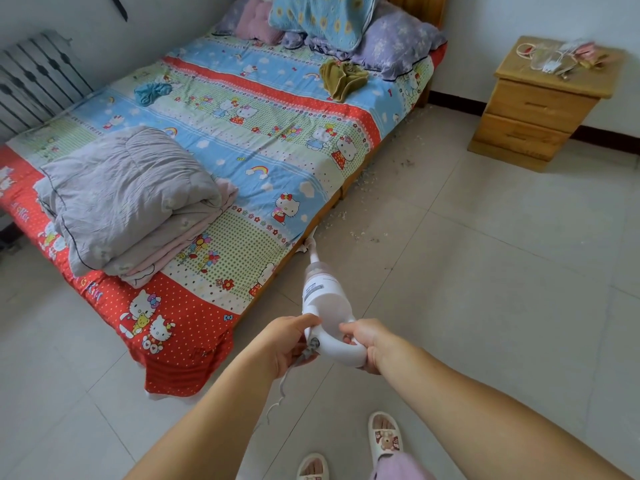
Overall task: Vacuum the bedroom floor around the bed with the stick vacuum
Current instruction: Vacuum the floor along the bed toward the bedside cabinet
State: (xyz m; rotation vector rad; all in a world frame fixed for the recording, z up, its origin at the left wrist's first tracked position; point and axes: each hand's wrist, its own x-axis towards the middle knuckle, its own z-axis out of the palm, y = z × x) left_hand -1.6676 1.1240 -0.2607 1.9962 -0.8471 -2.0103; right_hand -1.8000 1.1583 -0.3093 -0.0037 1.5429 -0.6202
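The white stick vacuum (325, 299) points away from me, and its lower end disappears under the bed's side edge near the middle. My right hand (367, 341) grips the loop handle from the right. My left hand (287, 344) holds the handle's left end where the grey cord (304, 355) leaves it. The bed (221, 140) has a bright cartoon-print cover in red, blue and green. White crumbs and dark specks (363, 188) lie on the pale tile floor along the bed's right side.
A wooden nightstand (540, 105) with clutter on top stands at the back right wall. A folded grey quilt (128, 195), pillows (391, 43) and loose clothes lie on the bed. A radiator (38, 81) is at the left wall. My slippered feet (384, 438) are below.
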